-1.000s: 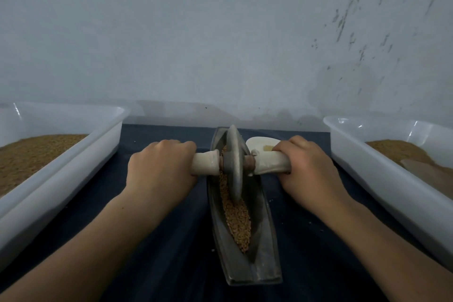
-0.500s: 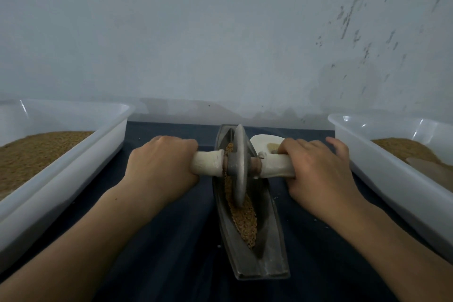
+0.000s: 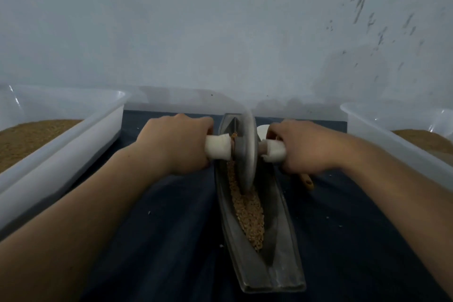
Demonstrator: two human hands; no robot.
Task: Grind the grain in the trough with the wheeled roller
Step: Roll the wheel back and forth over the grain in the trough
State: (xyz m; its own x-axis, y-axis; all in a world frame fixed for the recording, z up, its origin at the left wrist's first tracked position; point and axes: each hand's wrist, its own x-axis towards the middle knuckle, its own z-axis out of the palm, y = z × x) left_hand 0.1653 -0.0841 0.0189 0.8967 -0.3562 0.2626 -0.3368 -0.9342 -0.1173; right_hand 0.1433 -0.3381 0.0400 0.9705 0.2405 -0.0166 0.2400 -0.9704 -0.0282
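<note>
The trough [image 3: 286,247], a long narrow metal boat, lies on a dark cloth [image 3: 152,240] and runs from the near edge away toward the wall [image 3: 220,32]. Grain [image 3: 247,213] fills its groove in a thin brown strip, heaped most in the near half. The roller [image 3: 245,152] stands upright in the trough's far half, with the lower rim of its wheel sunk in the grain. The wheel is blurred.

A white handle sticks out on each side of the wheel, across the trough. The left hand [image 3: 176,142] is curled round the left handle [image 3: 218,146], left of the trough, knuckles up. The right hand [image 3: 306,147] grips the right handle [image 3: 274,152], right of the trough, in the same way.

Behind the right hand, just right of the trough's far end, part of a white scoop [image 3: 262,130] shows. A brown wooden end [image 3: 307,181] pokes out under that hand, beside the trough's right edge.

A white bin [image 3: 81,135] sits well left of the trough, with brown grain in it. A second bin [image 3: 382,144] sits well right of the trough, and it also holds brown grain. A few pale specks lie on the cloth on both sides of the trough.
</note>
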